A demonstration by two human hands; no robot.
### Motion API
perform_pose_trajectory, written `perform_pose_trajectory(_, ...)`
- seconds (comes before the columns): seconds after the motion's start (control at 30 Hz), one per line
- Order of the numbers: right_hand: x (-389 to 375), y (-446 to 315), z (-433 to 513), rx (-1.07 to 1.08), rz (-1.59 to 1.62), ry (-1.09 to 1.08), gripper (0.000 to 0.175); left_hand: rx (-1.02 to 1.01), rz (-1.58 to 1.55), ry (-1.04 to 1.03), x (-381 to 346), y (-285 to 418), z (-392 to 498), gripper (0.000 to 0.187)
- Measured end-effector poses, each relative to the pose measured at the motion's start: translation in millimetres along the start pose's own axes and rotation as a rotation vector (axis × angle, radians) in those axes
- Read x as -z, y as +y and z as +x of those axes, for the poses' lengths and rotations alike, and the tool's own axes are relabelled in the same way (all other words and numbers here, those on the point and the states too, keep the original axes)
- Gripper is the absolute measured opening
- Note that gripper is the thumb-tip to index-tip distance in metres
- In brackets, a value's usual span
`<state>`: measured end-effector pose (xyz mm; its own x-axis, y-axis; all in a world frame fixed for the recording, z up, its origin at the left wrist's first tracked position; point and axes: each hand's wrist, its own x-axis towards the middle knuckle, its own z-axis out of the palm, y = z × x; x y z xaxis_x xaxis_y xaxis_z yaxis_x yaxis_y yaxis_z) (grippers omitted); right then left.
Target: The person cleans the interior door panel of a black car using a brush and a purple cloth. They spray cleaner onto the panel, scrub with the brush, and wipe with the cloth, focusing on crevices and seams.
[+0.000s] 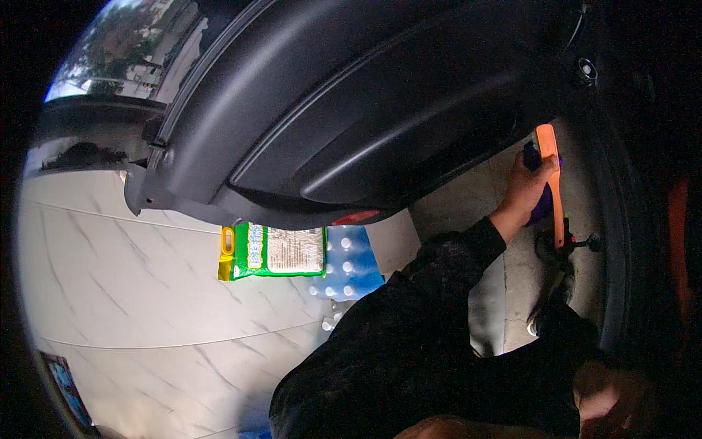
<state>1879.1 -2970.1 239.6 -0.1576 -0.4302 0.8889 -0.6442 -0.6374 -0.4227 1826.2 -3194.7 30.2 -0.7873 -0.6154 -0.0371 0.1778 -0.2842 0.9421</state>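
My left hand grips an orange long-handled tool, which looks like a brush, with the thumb laid over it. Its broad end points up in the picture, and the narrow handle end has a hole. Dark purple cloth is bunched under the same hand. Beyond the hand rises the dark plastic inner panel of a car door. What seems to be my right hand is at the lower right, dim and blurred. Its fingers cannot be made out.
A green and yellow bag with printed writing lies beside blue-wrapped bottles with white caps. Both rest on pale marbled tiles. Below the left hand is rough concrete ground. The dark door sill curves along the right.
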Motion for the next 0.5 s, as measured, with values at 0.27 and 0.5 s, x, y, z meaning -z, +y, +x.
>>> perform_pose_trajectory(0.27,1,5,-10,-0.008,0.054,-0.025,0.036,0.028,0.029,-0.023,4,-6,2,0.066)
perform_pose_trajectory(0.5,0,8,-14,-0.023,0.079,-0.024,0.042,0.023,0.044,-0.014,0,-7,1,0.054)
